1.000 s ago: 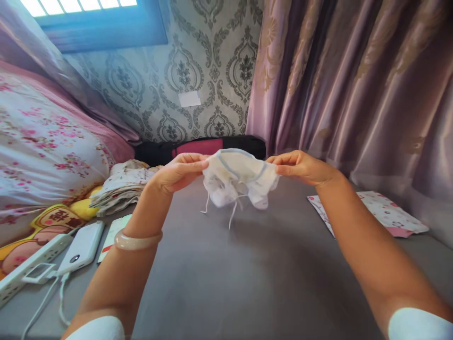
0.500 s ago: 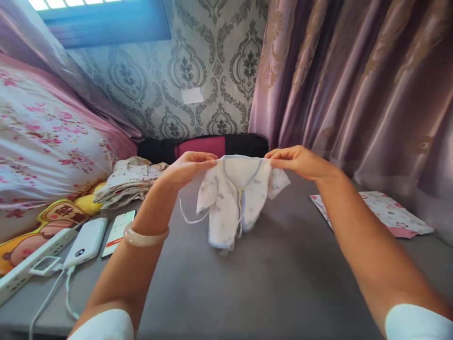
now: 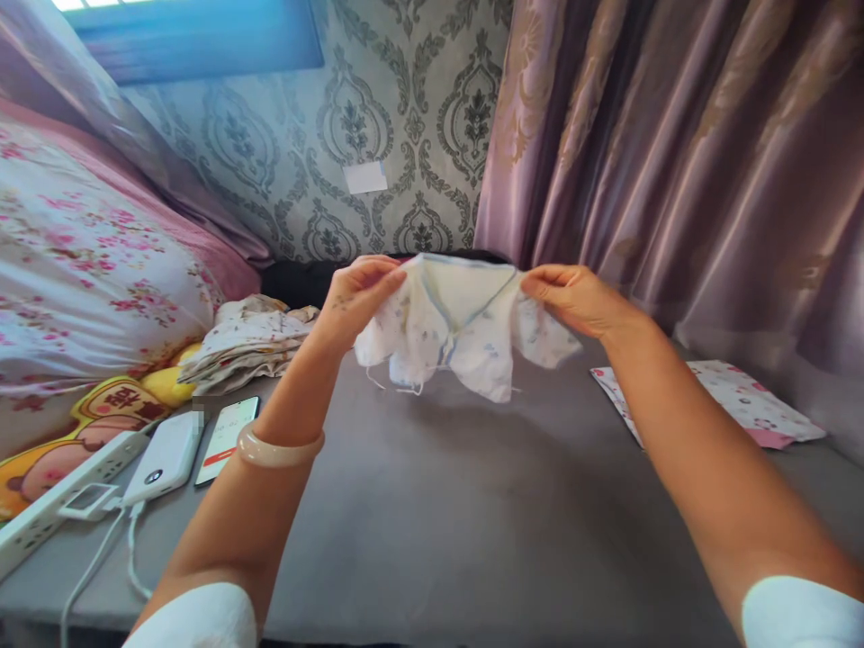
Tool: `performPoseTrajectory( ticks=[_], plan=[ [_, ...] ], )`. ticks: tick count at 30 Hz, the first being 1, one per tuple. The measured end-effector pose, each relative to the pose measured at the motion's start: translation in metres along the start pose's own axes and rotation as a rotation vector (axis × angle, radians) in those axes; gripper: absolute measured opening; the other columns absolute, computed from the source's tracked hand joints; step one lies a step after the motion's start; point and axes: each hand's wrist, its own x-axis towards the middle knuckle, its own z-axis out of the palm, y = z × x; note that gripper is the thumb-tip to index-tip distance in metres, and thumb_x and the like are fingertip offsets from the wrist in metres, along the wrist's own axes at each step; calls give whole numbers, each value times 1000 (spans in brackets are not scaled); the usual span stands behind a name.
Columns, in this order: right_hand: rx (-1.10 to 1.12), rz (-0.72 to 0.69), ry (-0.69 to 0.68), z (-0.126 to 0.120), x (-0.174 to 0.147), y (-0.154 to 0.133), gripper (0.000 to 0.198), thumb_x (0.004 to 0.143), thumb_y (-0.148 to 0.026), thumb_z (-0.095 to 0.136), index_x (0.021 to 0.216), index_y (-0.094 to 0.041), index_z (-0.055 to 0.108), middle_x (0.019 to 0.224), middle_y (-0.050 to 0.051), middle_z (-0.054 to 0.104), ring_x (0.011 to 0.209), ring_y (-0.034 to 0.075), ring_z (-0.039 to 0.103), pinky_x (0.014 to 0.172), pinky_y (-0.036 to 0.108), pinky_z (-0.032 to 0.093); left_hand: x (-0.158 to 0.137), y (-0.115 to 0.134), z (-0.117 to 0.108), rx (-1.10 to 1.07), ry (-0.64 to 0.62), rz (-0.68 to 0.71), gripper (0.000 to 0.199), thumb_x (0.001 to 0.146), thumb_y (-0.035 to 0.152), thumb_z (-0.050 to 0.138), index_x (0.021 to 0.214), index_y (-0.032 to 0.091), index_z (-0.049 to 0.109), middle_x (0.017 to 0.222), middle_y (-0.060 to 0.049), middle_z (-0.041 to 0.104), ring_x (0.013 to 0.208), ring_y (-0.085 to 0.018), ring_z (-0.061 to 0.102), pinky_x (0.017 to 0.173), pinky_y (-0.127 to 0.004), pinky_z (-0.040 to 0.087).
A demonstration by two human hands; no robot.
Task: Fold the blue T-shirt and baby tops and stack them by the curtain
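A small white baby shirt (image 3: 482, 355) with blue edging and a faint print is stretched out in the air above the grey surface. My left hand (image 3: 361, 297) pinches it at the shoulder on the left side of the neckline. At the opposite shoulder, my right hand (image 3: 571, 295) grips the cloth between thumb and fingers. The shirt's lower part billows out, and thin white ties dangle below it on the left. Both sleeves hang outward beneath my hands.
A stack of folded cloth (image 3: 249, 342) lies to the left, near a phone (image 3: 226, 441), a white power bank (image 3: 164, 457) and a power strip (image 3: 67, 490) with cables. At right rests a folded printed cloth or packet (image 3: 742, 400). The grey surface (image 3: 432, 522) extends below my hands.
Both hands have risen slightly, and the shirt has swung from hanging down to flaring up and outward. Its neckline is now higher, covering more of the dark item by the wall.
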Motion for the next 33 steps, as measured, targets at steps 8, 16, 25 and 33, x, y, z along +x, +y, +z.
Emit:
performPoseTrajectory(
  ticks=[8, 16, 25, 33],
  plan=[
    [-49, -12, 68, 2, 2, 3, 39, 63, -61, 76, 80, -26, 74, 83, 3, 73, 84, 23, 65, 78, 38, 51, 1, -4, 1, -8, -22, -161, 30, 71, 46, 73, 79, 17, 69, 73, -2, 65, 68, -13, 57, 62, -25, 44],
    [-183, -77, 175, 17, 3, 11, 42, 74, -61, 65, 84, -20, 68, 81, 3, 68, 75, 18, 59, 70, 32, 46, 5, -27, 13, -11, 18, -231, 25, 72, 41, 67, 77, 18, 60, 62, 2, 55, 55, -10, 47, 51, -22, 34],
    [-652, -251, 382, 32, -4, 13, 35, 95, -46, 39, 95, -22, 64, 89, 7, 67, 80, 21, 59, 70, 33, 40, 1, -38, 24, 376, 133, -31, 14, 84, 34, 55, 82, 21, 58, 69, 1, 53, 67, -14, 47, 62, -25, 35],
    [-856, -281, 358, 32, -33, 4, 45, 97, -57, 32, 101, -25, 64, 101, 7, 65, 91, 24, 59, 68, 32, 40, -21, -4, 15, 521, 97, 173, 12, 88, 28, 53, 85, 21, 62, 85, -4, 57, 84, -18, 52, 80, -29, 39]
  ],
)
